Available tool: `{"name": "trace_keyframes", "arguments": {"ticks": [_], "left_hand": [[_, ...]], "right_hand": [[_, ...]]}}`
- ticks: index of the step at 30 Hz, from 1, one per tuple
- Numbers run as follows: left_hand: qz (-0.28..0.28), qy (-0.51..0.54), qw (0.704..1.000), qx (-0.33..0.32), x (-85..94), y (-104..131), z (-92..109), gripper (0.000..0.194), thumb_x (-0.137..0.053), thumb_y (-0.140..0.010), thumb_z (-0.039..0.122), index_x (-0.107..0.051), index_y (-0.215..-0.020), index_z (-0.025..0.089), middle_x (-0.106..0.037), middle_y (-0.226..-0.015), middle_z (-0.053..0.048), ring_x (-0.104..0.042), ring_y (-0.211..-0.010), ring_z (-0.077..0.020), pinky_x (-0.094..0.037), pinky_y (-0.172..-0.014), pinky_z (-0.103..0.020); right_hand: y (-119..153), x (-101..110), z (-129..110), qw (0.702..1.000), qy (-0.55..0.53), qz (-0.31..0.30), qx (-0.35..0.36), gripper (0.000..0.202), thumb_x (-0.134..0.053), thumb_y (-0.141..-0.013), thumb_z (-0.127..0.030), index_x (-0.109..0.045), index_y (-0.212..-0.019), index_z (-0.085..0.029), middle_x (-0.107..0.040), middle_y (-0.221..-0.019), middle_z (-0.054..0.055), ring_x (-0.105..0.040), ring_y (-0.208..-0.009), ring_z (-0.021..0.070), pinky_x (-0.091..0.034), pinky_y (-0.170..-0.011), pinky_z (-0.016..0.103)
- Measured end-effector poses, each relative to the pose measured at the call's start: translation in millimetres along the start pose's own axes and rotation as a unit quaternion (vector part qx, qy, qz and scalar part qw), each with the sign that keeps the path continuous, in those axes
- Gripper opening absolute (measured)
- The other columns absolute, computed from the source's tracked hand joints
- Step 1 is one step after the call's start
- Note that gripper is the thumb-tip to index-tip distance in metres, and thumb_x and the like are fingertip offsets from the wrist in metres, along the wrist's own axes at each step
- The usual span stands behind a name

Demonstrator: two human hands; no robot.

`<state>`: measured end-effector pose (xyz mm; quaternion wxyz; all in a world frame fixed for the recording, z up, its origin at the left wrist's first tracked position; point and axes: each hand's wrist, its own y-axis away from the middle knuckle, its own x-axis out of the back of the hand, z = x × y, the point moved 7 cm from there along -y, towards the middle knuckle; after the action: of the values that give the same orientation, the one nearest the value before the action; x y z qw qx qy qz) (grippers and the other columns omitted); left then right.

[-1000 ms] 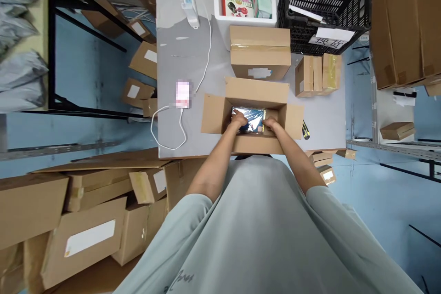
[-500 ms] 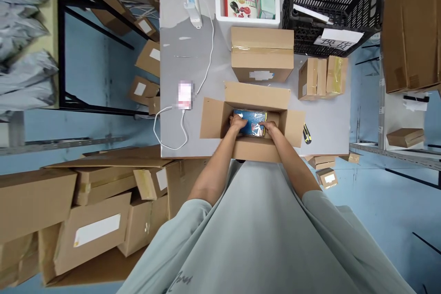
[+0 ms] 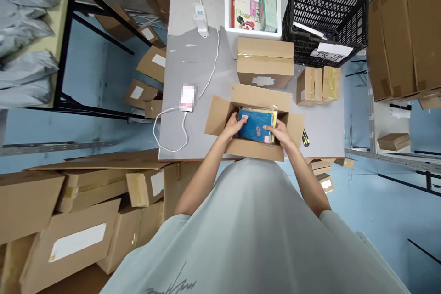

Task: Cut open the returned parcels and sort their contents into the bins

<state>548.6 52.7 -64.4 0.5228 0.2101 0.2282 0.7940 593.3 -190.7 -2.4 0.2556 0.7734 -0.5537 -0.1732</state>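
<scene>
An opened cardboard box [image 3: 257,149] sits at the table's front edge with its flaps spread outward. At its mouth is a blue-covered book [image 3: 253,126] in clear plastic, with a yellow edge showing on its right; it may be a stack of several books. My left hand [image 3: 234,126] grips the book's left end, thumb on the cover. On the right end, my right hand [image 3: 281,132] is closed the same way, thumb on top and fingers hidden beneath. The book lies slightly tilted, and the box's inside is mostly covered by it.
Behind stands a taped carton [image 3: 265,66], with a white bin [image 3: 253,33] of books and a black crate [image 3: 325,23] farther back. Small boxes [image 3: 317,85] and a utility knife [image 3: 305,138] lie to the right. A phone [image 3: 188,97] with a white cable is on the left.
Both hands have raised the book from down inside the box to its opening, and more of its cover shows. The camera view has shifted slightly.
</scene>
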Motion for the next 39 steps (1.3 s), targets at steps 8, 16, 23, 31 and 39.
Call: {"name": "trace_keyframes", "arguments": {"ticks": [8,16,23,31,39], "left_hand": [[-0.155,0.196,0.968,-0.025,34.6,88,48,0.070,-0.110,-0.073,0.060,-0.085,-0.122,0.017,-0.088,-0.121,-0.014,-0.084,-0.119,-0.0400,-0.071,-0.100,-0.048],[-0.014,0.279,0.959,-0.055,110.8,117,44,0.057,-0.110,-0.075,0.043,-0.085,-0.119,0.019,-0.090,-0.123,-0.012,-0.083,-0.129,-0.0404,-0.071,-0.110,-0.052],[0.122,0.376,0.918,-0.044,190.0,111,-22,0.036,-0.098,-0.088,0.040,-0.084,-0.116,0.022,-0.089,-0.129,-0.010,-0.082,-0.135,-0.0341,-0.073,-0.110,-0.045],[0.280,0.396,0.874,0.027,220.6,79,-101,0.044,-0.092,-0.096,0.044,-0.077,-0.134,0.027,-0.089,-0.128,-0.007,-0.084,-0.126,-0.0246,-0.072,-0.099,-0.035],[0.253,0.357,0.891,0.120,171.1,58,-133,0.042,-0.087,-0.101,0.042,-0.070,-0.134,0.025,-0.088,-0.131,-0.009,-0.082,-0.127,-0.0213,-0.067,-0.104,-0.035]], "right_hand": [[57,19,-72,0.998,-0.018,-0.050,0.045,0.063,-0.105,-0.066,-0.068,-0.078,-0.104,-0.026,-0.090,-0.107,0.004,-0.085,-0.102,0.0300,-0.070,-0.095,0.043],[58,-63,-106,0.987,0.017,-0.120,0.106,0.069,-0.103,-0.074,-0.078,-0.082,-0.115,-0.027,-0.089,-0.111,0.005,-0.084,-0.108,0.0290,-0.071,-0.098,0.040],[54,-103,-101,0.970,0.116,-0.149,0.153,0.067,-0.089,-0.095,-0.075,-0.080,-0.141,-0.027,-0.086,-0.138,0.011,-0.082,-0.127,0.0305,-0.067,-0.116,0.051],[63,-117,-24,0.882,0.429,-0.107,0.163,0.056,-0.093,-0.098,-0.045,-0.079,-0.148,-0.025,-0.076,-0.159,0.017,-0.070,-0.153,0.0399,-0.054,-0.133,0.062],[74,-142,11,0.825,0.526,-0.099,0.183,0.060,-0.088,-0.102,-0.046,-0.075,-0.156,-0.023,-0.069,-0.165,0.020,-0.065,-0.157,0.0408,-0.052,-0.135,0.059]]}}
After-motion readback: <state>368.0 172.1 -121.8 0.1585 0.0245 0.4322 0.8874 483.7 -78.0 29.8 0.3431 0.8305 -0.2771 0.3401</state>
